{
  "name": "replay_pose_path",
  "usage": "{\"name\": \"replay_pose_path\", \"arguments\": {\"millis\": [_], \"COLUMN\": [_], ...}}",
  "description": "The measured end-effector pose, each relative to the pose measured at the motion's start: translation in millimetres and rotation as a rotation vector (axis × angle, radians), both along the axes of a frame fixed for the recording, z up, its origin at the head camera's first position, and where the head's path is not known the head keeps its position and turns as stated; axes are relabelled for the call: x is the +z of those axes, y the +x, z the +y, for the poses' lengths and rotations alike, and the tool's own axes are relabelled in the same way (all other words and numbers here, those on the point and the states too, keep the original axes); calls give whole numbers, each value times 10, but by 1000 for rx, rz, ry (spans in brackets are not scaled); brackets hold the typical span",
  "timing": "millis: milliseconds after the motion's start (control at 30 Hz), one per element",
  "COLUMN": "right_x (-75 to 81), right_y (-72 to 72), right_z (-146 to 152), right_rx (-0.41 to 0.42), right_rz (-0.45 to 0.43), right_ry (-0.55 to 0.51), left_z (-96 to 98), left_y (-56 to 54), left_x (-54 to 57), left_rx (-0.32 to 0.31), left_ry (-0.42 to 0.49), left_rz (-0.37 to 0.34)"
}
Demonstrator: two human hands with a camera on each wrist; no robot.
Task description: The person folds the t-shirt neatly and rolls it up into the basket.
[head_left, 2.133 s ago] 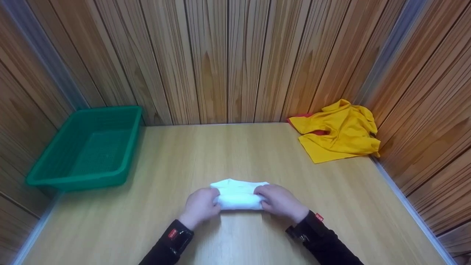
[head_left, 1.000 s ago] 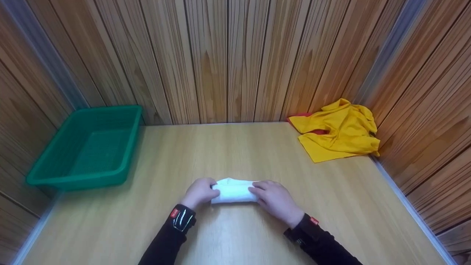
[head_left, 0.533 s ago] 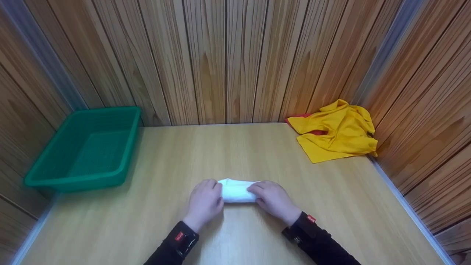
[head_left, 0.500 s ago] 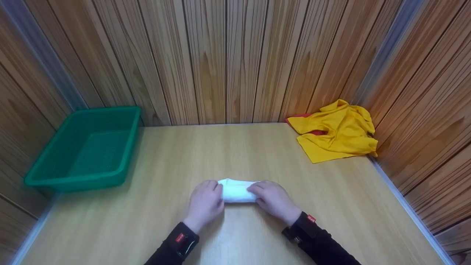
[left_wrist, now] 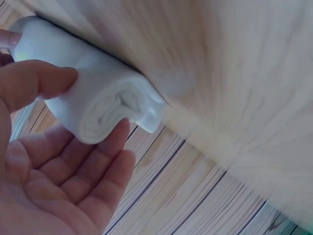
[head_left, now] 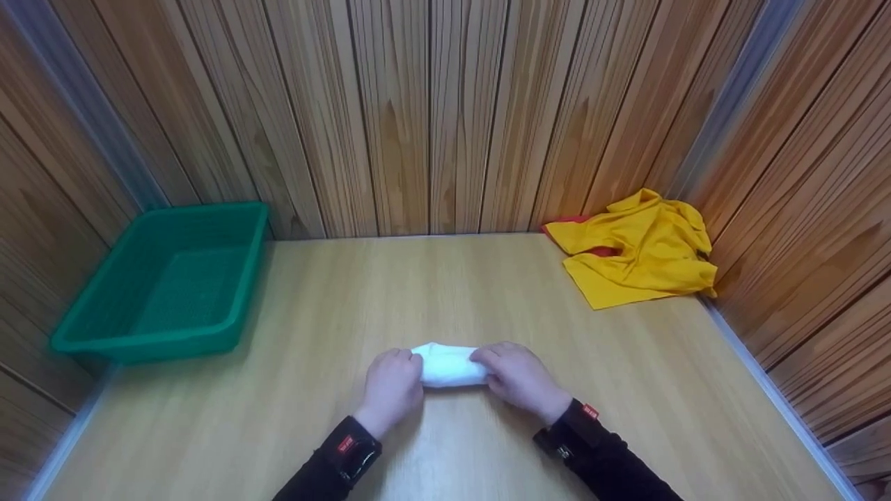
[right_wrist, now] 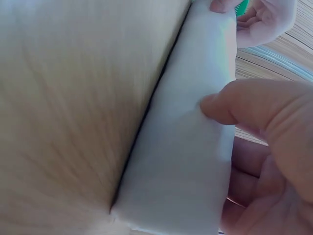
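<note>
A white cloth (head_left: 451,366) lies on the table near the front middle, rolled into a short cylinder. The left wrist view shows the spiral layers at one end of the rolled cloth (left_wrist: 93,93). My left hand (head_left: 394,387) grips its left end, thumb on the near side and fingers on the far side. At the right end, my right hand (head_left: 523,377) holds the roll the same way; its thumb presses the surface in the right wrist view, with the other fingers of that hand (right_wrist: 274,147) partly hidden behind the roll.
A green plastic basket (head_left: 237,327) stands at the back left against the wooden wall (head_left: 404,125). Heaped in the back right corner are yellow cloth (head_left: 647,250) and a bit of red cloth (head_left: 604,251). Panelled walls close off the sides of the table (head_left: 390,292).
The white cloth has become a narrower, tighter roll. My left hand has shifted its grip and come round its left end; the right hand has moved slightly inward. Basket and yellow cloth stay put.
</note>
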State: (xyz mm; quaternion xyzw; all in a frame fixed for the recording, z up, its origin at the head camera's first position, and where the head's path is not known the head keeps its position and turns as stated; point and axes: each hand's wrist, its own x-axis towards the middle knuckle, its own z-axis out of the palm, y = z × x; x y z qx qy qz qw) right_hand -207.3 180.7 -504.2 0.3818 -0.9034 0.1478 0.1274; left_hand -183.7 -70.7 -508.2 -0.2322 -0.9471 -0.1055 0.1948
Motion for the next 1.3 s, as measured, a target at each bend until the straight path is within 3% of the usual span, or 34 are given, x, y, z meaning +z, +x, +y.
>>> {"name": "replay_pose_path", "arguments": {"millis": [300, 567, 800, 1100, 1300], "right_x": [33, 79, 85, 104, 108], "right_y": [104, 164, 107, -13, -87], "right_z": [80, 86, 66, 63, 81], "right_rx": [75, 123, 88, 6, -10], "right_rz": [-133, -152, -200, -374, -475], "right_ry": [1, 9, 19, 22, 14], "left_z": [-51, -101, -147, -171, -208], "left_y": [146, 205, 85, -115, -208], "left_x": [133, 173, 192, 193, 169], "left_rx": [-21, -70, -103, -86, -84], "left_ry": [-21, 12, 77, 165, 217], "left_rz": [-192, -199, -303, -462, -529]}}
